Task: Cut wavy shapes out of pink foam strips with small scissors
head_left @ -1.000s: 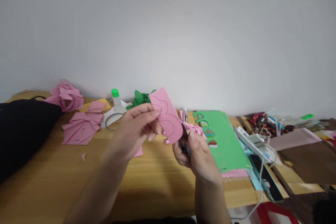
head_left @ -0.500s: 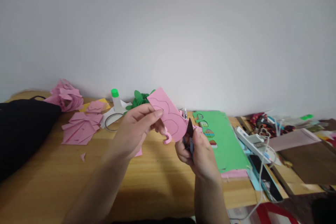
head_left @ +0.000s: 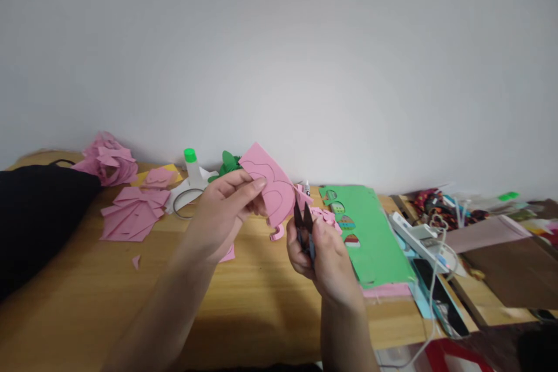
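Between the thumb and fingers of my left hand point(head_left: 226, 209) is a piece of pink paper point(head_left: 279, 195) with curved outlines drawn on it. A narrow curled strip hangs from its lower edge, and a partly cut flap sticks out on its right. My right hand point(head_left: 322, 250) grips dark scissors point(head_left: 304, 226), their blades parted and pointing up beside the paper's right edge. Pink paper scraps point(head_left: 326, 218) lie behind the scissors, next to a green sheet point(head_left: 379, 238) with printed pictures along its left side.
On the left are folded pink papers point(head_left: 133, 215), a pink paper bundle point(head_left: 107, 160), a tape roll point(head_left: 185, 203), a green-capped glue bottle point(head_left: 190, 165) and a black bag point(head_left: 43, 209). A power strip point(head_left: 421, 241) and a phone point(head_left: 440, 296) lie right, with a white cable.
The scissor blades have parted and come slightly left and down from the paper's edge. The pink paper has shifted a little left, and a cut flap now shows on its right side.
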`<state>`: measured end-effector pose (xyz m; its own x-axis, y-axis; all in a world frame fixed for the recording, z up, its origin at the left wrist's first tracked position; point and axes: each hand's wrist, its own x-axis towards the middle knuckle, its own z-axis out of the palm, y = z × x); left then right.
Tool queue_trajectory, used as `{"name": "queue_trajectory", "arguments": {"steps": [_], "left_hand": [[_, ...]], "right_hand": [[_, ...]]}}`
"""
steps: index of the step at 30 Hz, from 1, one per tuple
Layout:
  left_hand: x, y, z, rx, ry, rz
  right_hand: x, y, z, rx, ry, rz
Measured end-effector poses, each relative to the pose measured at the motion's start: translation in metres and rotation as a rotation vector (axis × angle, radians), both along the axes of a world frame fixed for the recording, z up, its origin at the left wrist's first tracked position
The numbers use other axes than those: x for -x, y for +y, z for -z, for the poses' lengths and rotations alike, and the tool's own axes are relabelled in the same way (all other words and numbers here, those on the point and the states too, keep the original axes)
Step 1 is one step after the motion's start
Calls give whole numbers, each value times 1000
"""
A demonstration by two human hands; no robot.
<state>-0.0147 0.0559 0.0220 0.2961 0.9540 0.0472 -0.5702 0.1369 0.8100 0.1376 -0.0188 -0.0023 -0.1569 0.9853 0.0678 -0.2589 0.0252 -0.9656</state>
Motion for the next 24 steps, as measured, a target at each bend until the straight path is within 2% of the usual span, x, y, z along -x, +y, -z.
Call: {"name": "queue_trajectory", "arguments": {"steps": [5, 10, 16, 21, 24], "left_hand": [[1, -4, -3, -65, 100, -47], [3, -7, -3, -180, 222, -71], [5, -8, -5, -245, 303, -109], [6, -10, -3, -245, 356, -86], [3, -10, -1, -219, 279, -6]], "right_hand": [[3, 1, -1, 27, -20, 41], [3, 2, -5, -6, -35, 60], [3, 2, -6, -18, -55, 84], [3, 4, -5, -13, -93, 117], [4, 3, -6, -19, -114, 133]]}}
